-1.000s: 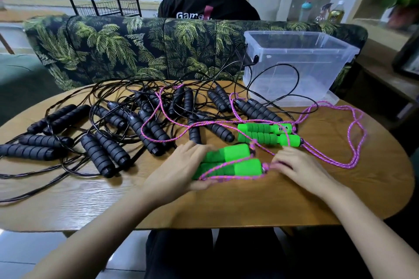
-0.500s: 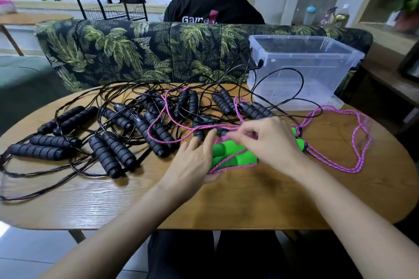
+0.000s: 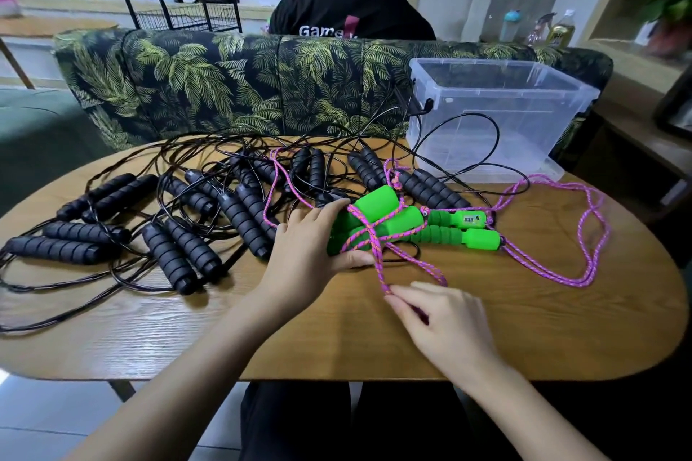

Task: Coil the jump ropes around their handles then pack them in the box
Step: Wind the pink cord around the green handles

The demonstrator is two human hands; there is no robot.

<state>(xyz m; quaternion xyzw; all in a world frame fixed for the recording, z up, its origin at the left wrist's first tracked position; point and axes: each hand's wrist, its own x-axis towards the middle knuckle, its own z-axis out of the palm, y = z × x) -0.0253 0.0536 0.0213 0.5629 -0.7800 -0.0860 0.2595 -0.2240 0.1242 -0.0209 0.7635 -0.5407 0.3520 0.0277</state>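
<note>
Two hands: both low over the wooden table (image 3: 337, 344), near its front middle.
Left hand (image 3: 310, 251): grips the near ends of a pair of green handles (image 3: 376, 204), fingers over the top, thumb underneath.
Right hand (image 3: 445, 326): thumb and fingertips pinch the pink rope (image 3: 379, 269), which runs taut toward the table's near edge.
Rope path: crosses over the gripped handles; the remainder lies in loose loops off to the right.
Second green pair (image 3: 462, 230): flat on the table, just right of the gripped pair.
Black jump ropes (image 3: 187, 247): uncoiled, cords tangled, spread across the left and back.
Box (image 3: 498, 86): clear plastic, open-topped, far right corner.
Behind: palm-print sofa (image 3: 224, 86); person (image 3: 352, 11) seated, back turned.
</note>
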